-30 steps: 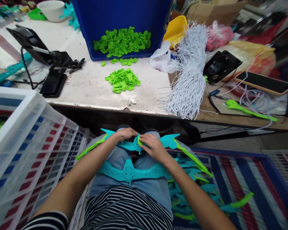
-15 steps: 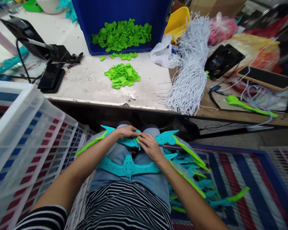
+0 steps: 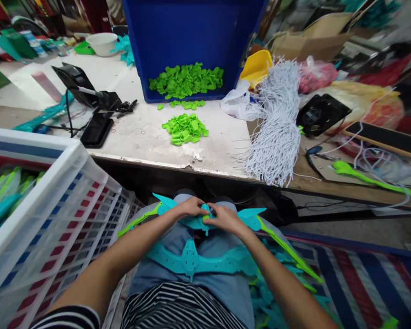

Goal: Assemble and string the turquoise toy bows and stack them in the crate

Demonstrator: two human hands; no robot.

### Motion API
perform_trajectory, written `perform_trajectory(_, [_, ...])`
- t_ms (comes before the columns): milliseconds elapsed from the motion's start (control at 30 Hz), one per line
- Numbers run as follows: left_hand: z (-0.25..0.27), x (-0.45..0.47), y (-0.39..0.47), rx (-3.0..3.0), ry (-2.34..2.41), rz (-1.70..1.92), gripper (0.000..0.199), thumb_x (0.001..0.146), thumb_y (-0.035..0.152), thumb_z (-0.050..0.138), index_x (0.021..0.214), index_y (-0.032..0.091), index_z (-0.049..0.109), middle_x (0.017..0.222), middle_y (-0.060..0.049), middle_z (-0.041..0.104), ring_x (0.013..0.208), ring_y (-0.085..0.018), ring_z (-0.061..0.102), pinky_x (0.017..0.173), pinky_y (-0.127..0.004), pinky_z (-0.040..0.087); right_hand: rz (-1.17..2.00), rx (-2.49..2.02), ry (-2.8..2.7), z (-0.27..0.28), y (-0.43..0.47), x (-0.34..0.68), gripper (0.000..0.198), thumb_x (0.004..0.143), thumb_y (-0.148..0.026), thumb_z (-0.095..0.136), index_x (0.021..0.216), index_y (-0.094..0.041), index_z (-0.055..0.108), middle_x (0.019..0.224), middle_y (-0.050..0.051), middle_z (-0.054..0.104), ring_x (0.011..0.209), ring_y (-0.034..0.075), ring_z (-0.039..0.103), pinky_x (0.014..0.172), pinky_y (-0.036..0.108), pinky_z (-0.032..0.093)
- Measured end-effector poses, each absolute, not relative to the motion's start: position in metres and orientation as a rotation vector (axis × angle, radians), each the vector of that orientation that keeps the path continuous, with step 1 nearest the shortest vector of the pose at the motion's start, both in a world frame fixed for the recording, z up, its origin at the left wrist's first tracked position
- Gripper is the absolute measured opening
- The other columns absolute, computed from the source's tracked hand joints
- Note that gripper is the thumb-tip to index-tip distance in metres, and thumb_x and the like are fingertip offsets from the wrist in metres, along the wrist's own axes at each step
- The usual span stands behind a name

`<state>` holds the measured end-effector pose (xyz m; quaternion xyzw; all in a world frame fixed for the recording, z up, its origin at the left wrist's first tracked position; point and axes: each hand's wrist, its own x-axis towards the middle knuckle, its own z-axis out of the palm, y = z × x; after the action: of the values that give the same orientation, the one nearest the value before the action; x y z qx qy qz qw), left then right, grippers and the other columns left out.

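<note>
Across my knees lies a turquoise bow-shaped plastic part (image 3: 251, 219) with lime-green arms. My left hand (image 3: 192, 207) is closed on the middle of it, with fingertips at the centre block. From the other side my right hand (image 3: 225, 217) pinches a small lime-green plastic piece (image 3: 206, 218) against that block. The fingertips partly cover the piece, so how it sits cannot be seen. Nearer my body, a second turquoise bow-shaped part (image 3: 214, 263) rests on my lap, its centre block upright between my thighs.
On the worktable (image 3: 144, 157) are a pile of green pieces (image 3: 185, 129), a tipped blue bin (image 3: 192, 32) with more, and a white cord bundle (image 3: 274, 132). A white crate (image 3: 71, 183) stands at left. Turquoise parts (image 3: 277, 292) lie on striped cloth at right.
The view has tilted up, so the table and hands appear lower and slightly right. My right fingers, earlier over the centre block, now pinch the green piece from the right side.
</note>
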<state>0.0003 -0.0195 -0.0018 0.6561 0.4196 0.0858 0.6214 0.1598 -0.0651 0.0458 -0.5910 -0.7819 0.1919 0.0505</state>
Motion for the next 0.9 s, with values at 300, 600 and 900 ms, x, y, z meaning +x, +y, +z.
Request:
perform_trajectory(300, [0.028, -0.008, -0.084, 1.83, 1.162, 0.581, 0.026, 0.087, 0.028, 0.051, 0.106, 0.016, 0.062, 0.108, -0.013, 0.063, 0.106, -0.026, 0.056, 0.096, -0.04, 0.044, -0.054, -1.675, -2.266, 0.112, 0.108, 0.103, 0.026, 0.087, -0.021, 0.053, 0.108, -0.018, 0.067, 0.111, 0.014, 0.058, 0.103, 0.028, 0.05, 0.09, 0.042, 0.045])
perform_trajectory(600, [0.015, -0.021, -0.126, 1.986, 1.258, 0.516, 0.033, 0.085, 0.025, 0.055, 0.118, 0.018, 0.055, 0.113, -0.013, 0.059, 0.108, -0.028, 0.054, 0.092, -0.043, 0.046, 0.462, -1.821, -2.015, 0.114, 0.1, 0.125, 0.016, 0.086, -0.019, 0.051, 0.08, -0.013, 0.064, 0.083, 0.009, 0.065, 0.082, 0.019, 0.058, 0.079, 0.031, 0.045])
perform_trajectory(900, [0.019, -0.008, -0.073, 2.446, 1.045, 0.029, 0.075, 0.077, 0.024, 0.063, 0.143, 0.018, 0.029, 0.121, -0.018, 0.053, 0.11, -0.033, 0.054, 0.092, -0.045, 0.042, 0.51, -2.203, -1.914, 0.139, 0.077, 0.16, 0.013, 0.074, -0.016, 0.056, 0.07, -0.012, 0.068, 0.06, 0.007, 0.064, 0.064, 0.019, 0.062, 0.063, 0.027, 0.046])
